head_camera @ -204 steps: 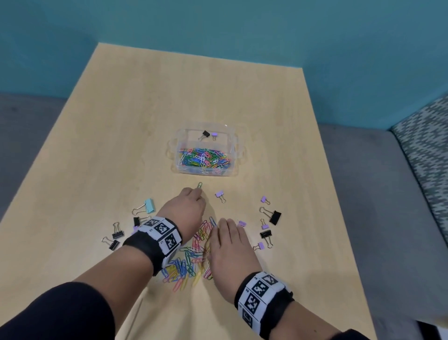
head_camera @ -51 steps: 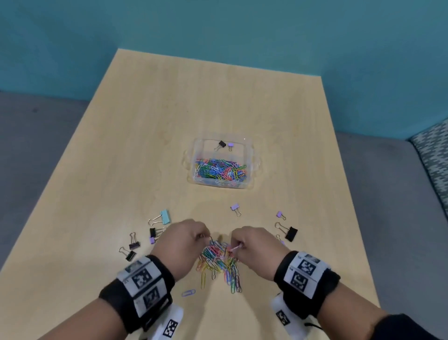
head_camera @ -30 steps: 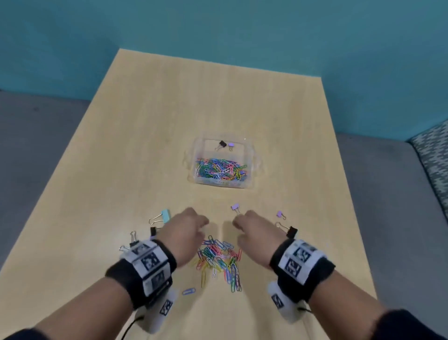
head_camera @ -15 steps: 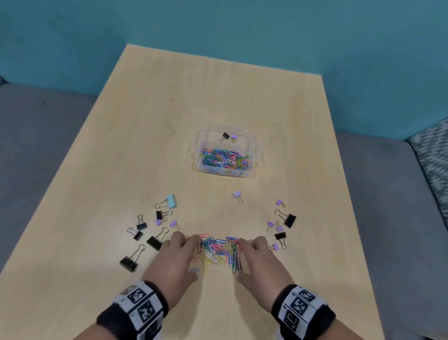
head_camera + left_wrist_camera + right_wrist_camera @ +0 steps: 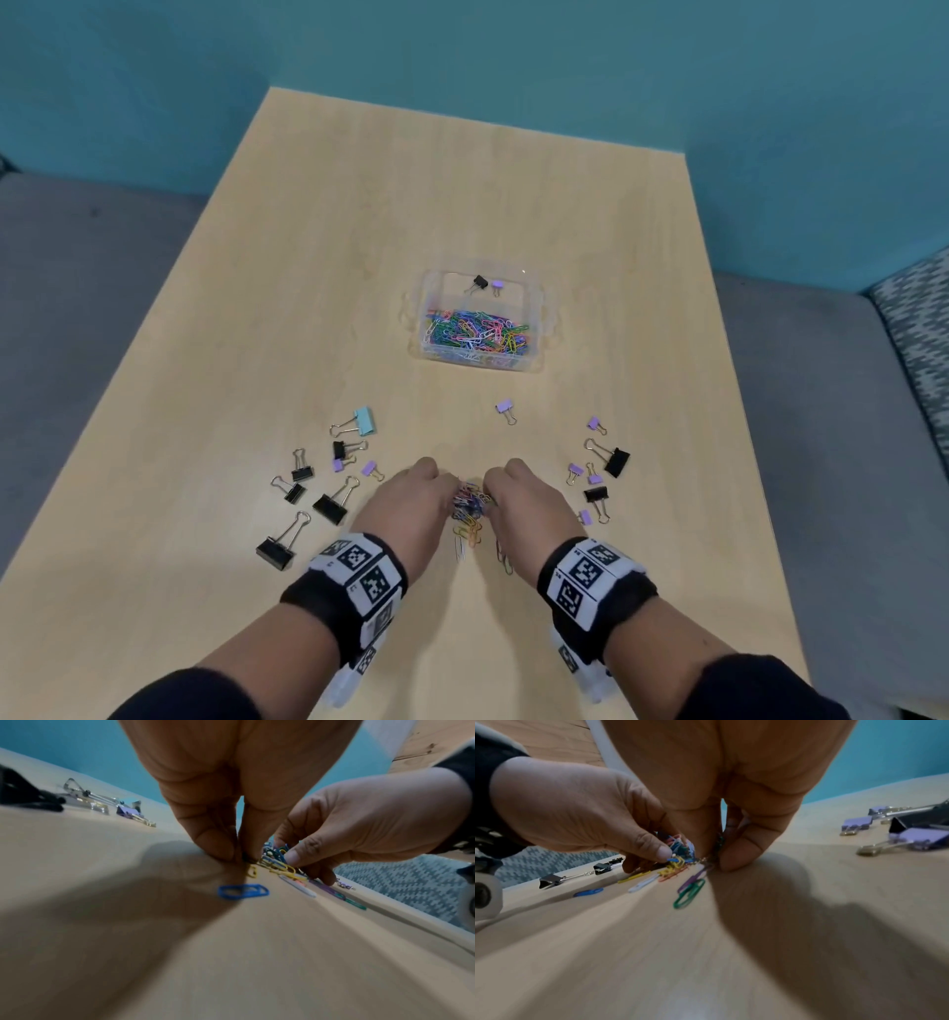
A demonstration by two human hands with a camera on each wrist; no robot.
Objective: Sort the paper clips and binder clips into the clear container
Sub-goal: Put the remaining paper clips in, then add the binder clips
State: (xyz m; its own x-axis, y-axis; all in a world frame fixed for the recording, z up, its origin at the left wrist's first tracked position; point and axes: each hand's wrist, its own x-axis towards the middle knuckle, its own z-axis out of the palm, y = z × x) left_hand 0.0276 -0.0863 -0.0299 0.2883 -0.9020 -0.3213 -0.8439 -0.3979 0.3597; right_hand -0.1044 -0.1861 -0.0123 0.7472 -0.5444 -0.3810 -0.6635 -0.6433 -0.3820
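Note:
The clear container (image 5: 534, 329) stands mid-table, with many coloured paper clips in its near compartment and two binder clips (image 5: 487, 282) in the far one. Near the front edge, my left hand (image 5: 441, 488) and right hand (image 5: 495, 485) curl in from both sides and pinch a bunched pile of paper clips (image 5: 470, 506) against the table. The left wrist view shows my left hand (image 5: 237, 854) fingertips pressed together on clips, with a loose blue paper clip (image 5: 243, 891) in front. In the right wrist view, my right hand (image 5: 713, 858) pinches the pile beside a loose green clip (image 5: 689, 893).
Black and purple binder clips lie scattered left (image 5: 328, 506) and right (image 5: 606, 457) of my hands. A light blue binder clip (image 5: 363, 420) and a lone purple one (image 5: 504, 407) sit between hands and container. The table's right edge (image 5: 760, 514) is close.
Half a second ago my hands lay around a spread pile. They have since drawn together, curled their fingers and squeezed the clips into a tight heap.

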